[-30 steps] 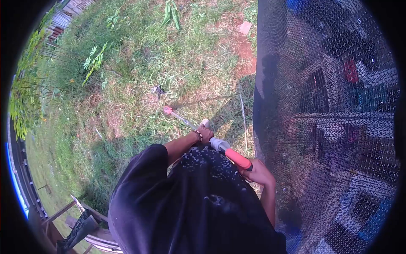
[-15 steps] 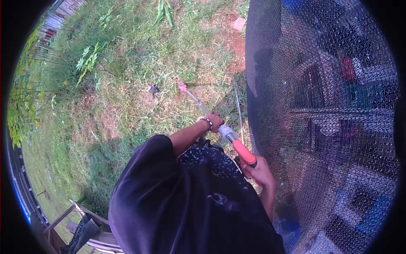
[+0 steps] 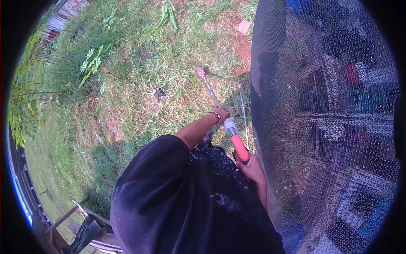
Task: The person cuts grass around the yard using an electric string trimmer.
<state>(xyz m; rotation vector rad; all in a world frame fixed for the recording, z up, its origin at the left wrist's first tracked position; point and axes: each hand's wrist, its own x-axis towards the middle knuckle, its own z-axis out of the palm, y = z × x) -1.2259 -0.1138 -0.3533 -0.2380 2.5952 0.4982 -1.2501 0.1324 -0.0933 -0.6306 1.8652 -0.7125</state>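
Note:
A long-shafted grass trimmer (image 3: 240,148) slants away from my body, with a red rear handle, a pale wrapping around its shaft and a pink head at the far end over the grass. My left hand (image 3: 221,114), with a beaded bracelet at the wrist, is closed around the middle of the shaft. Behind it, near my waist, my right hand (image 3: 252,168) grips the rear end of the red handle; some of its fingers are hidden. The trimmer head is close to the ground, but whether it touches is unclear.
Dark mesh netting (image 3: 321,127) stands close on my right, with stacked items behind it. A thin pole (image 3: 243,110) is beside the net. A small dark object (image 3: 158,93) lies in the grass. A leafy plant (image 3: 91,64) grows ahead left; a wooden structure (image 3: 91,226) is behind left.
The trimmer head has swung right and a little farther forward. My left hand has moved right with the shaft, while my right hand has shifted slightly left.

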